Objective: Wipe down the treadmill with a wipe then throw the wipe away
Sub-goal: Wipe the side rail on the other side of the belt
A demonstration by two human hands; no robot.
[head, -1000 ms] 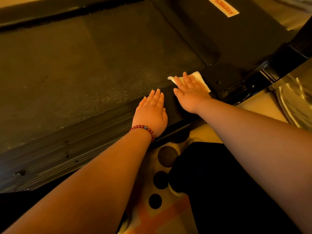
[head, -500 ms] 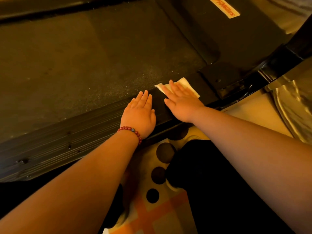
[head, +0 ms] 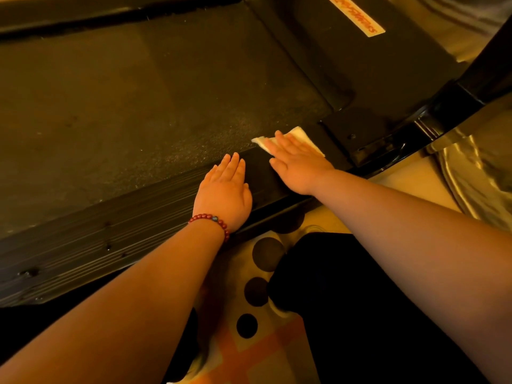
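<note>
The treadmill fills the upper view: a dark running belt (head: pixel 133 112) with a ribbed black side rail (head: pixel 110 234) along its near edge. A white wipe (head: pixel 302 135) lies flat on the rail close to the belt's front corner. My right hand (head: pixel 297 163) presses on the wipe with straight fingers, covering most of it. My left hand (head: pixel 224 192), with a red bead bracelet at the wrist, rests flat on the rail just left of the right hand, a small gap between them.
The black motor cover (head: pixel 360 65) with an orange label (head: pixel 357 16) lies at the upper right, and a black upright post (head: pixel 471 87) rises at the right edge. A spotted, orange-striped mat (head: pixel 266 342) and shiny fabric (head: pixel 476 176) cover the floor below the rail.
My right hand slid the wipe leftward along the rail from near the motor cover's corner. My left hand kept its flat rest on the rail.
</note>
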